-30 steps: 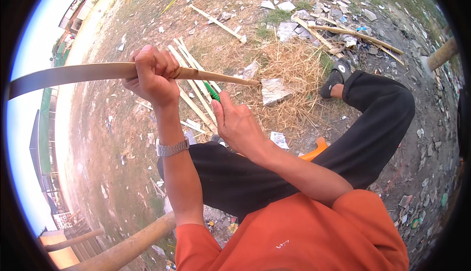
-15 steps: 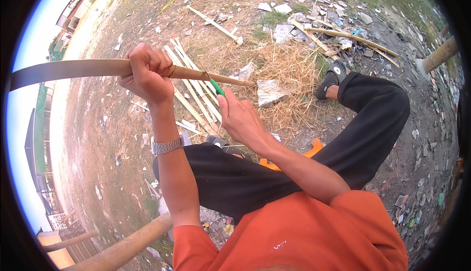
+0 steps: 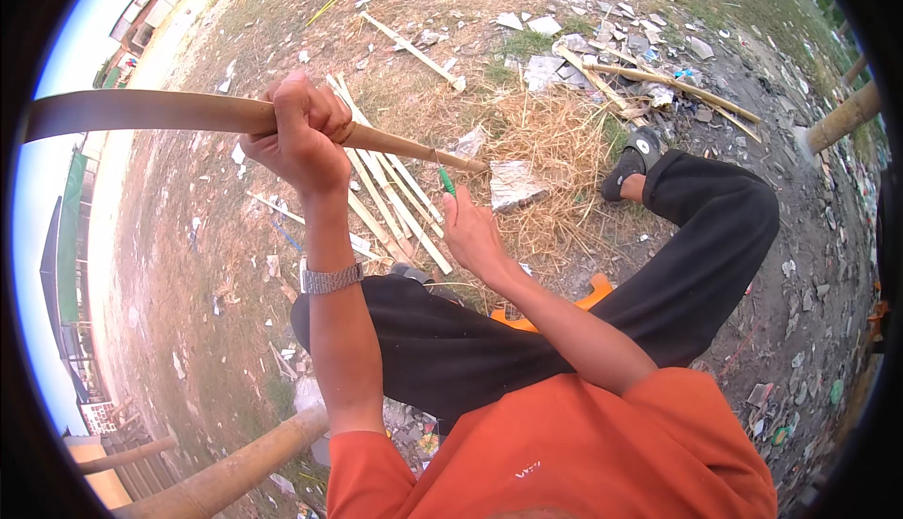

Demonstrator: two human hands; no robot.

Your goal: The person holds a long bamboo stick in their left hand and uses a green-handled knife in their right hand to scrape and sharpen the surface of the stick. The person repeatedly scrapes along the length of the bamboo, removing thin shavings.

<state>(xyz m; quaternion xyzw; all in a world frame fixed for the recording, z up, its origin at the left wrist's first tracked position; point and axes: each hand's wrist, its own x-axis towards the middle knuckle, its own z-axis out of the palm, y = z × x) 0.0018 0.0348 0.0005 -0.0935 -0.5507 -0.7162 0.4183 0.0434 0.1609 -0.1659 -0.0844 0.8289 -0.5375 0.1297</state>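
Straw (image 3: 567,148) right of bamboo strip (image 3: 188,113)

Long strip (image 3: 150,111): left end cut off; green tool (image 3: 446,180): tip (thin) too small to tell.

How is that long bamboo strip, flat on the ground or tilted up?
Tilted up: the bamboo strip has its left end against the sky and its other end low, by the pale slab.

Open-air dirt yard (image 3: 207,228), rubble (image 3: 546,72), patchy grass (image 3: 734,11), straw-like shavings (image 3: 564,133), bamboo post (image 3: 847,117), buildings (image 3: 146,25) beyond, bright sky (image 3: 89,54)
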